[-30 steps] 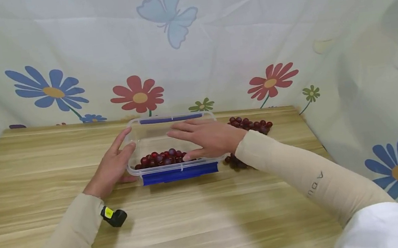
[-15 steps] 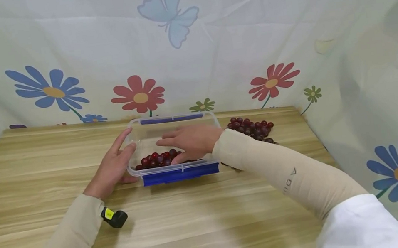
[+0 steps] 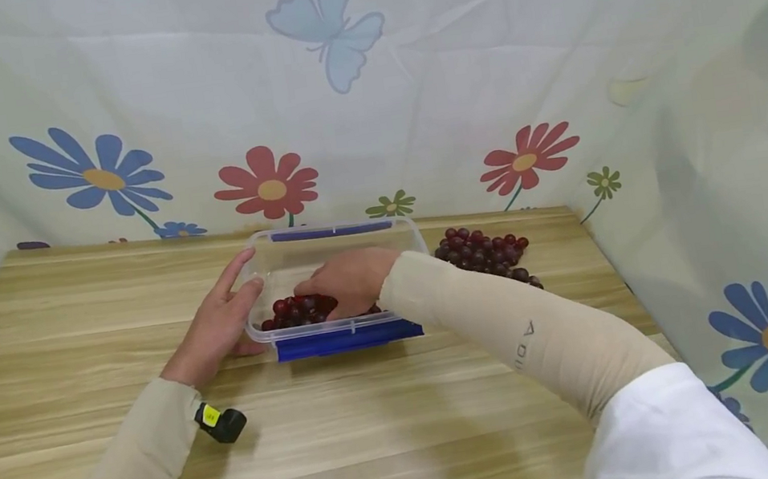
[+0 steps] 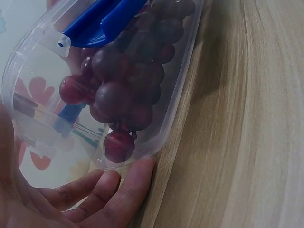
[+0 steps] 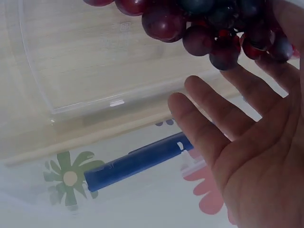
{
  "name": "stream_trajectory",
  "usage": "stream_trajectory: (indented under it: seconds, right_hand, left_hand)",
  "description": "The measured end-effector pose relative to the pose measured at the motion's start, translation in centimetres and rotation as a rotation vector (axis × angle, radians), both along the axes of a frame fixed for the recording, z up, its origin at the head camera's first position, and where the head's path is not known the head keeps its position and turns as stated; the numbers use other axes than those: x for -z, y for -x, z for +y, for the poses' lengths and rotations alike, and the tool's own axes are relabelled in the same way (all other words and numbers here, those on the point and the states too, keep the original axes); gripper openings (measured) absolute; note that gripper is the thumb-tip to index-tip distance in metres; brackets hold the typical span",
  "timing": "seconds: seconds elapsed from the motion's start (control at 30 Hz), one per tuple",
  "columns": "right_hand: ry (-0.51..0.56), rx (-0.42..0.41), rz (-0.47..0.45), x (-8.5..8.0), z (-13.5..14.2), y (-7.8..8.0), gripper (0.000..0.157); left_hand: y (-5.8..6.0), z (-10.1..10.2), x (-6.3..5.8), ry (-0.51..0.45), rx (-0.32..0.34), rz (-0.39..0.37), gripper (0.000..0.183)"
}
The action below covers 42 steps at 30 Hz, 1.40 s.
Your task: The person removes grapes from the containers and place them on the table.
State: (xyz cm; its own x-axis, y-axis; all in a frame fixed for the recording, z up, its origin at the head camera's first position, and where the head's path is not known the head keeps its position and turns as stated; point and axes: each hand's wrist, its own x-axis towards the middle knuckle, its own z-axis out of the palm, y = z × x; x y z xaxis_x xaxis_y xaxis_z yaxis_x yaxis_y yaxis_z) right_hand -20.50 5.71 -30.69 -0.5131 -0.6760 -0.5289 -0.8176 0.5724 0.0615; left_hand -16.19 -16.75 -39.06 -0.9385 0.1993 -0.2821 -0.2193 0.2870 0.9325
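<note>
A clear plastic box [image 3: 420, 236] with blue latches stands on the wooden table. A bunch of dark red grapes [image 3: 297, 311] lies along its near side. My left hand [image 3: 219, 326] rests against the box's left end, thumb at the rim; its fingertips touch a lower corner in the left wrist view. Inside the box, my right hand [image 3: 350, 280] holds the bunch, thumb on the near side and fingers beyond it. In the right wrist view two fingers reach under the grapes [image 5: 164, 21], while two others stand apart from them. The thumb is mostly cut off there.
More grapes [image 3: 480, 249] lie on the table to the right of the box, partly hidden by the right sleeve. A flowered cloth [image 3: 406, 131] hangs behind the table [image 3: 352, 438] and at both sides. A small black device [image 3: 222, 423] sits on the left wrist.
My right hand has moved left and down inside the box, from above the grapes onto the bunch, its fingers bending. My left hand and the box have stayed put.
</note>
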Motion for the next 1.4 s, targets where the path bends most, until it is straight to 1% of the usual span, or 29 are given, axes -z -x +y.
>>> stream_trajectory:
  seconds: [0.1,0.27,0.37,0.43,0.53,0.67,0.8,0.93,1.1,1.23,1.4]
  right_hand:
    - [-0.006,0.019,-0.016,0.3,-0.1,0.2,0.067]
    - [0.015,0.05,-0.042,0.7,-0.3,0.2,0.06]
    - [0.029,0.051,-0.051,0.9,-0.4,0.3,0.055]
    - [0.033,0.048,-0.056,1.0,-0.5,0.4,0.054]
    - [0.032,0.038,-0.057,1.3,-0.6,0.5,0.058]
    - [0.051,0.012,-0.085,1.4,-0.7,0.6,0.065]
    - [0.094,-0.005,-0.134,1.5,-0.6,0.9,0.06]
    - [0.09,0.004,-0.165,1.3,-0.4,1.1,0.061]
    - [0.061,0.018,-0.176,1.2,-0.5,1.3,0.068]
    - [0.054,0.03,-0.178,1.2,-0.6,1.3,0.072]
    - [0.085,0.02,-0.194,1.7,-0.7,1.3,0.074]
  left_hand:
    - [0.0,0.1,-0.1,-0.009,-0.002,0.004,0.063]
    - [-0.1,0.2,-0.3,-0.008,0.001,0.003,0.063]
    - [-0.2,0.1,-0.3,-0.008,0.002,0.001,0.063]
    - [-0.2,0.1,-0.3,-0.008,0.002,0.001,0.064]
    - [-0.3,0.1,-0.4,-0.005,0.002,0.002,0.065]
    - [-0.4,0.0,-0.5,0.0,-0.001,0.007,0.066]
    - [-0.3,0.0,-0.3,-0.006,-0.004,0.013,0.068]
    - [-0.3,0.2,-0.2,-0.004,-0.002,0.013,0.067]
    - [-0.3,0.3,-0.2,0.008,-0.005,0.013,0.064]
    - [-0.2,0.2,-0.2,0.001,-0.007,0.017,0.066]
    - [-0.3,0.1,-0.1,0.007,-0.002,0.018,0.069]
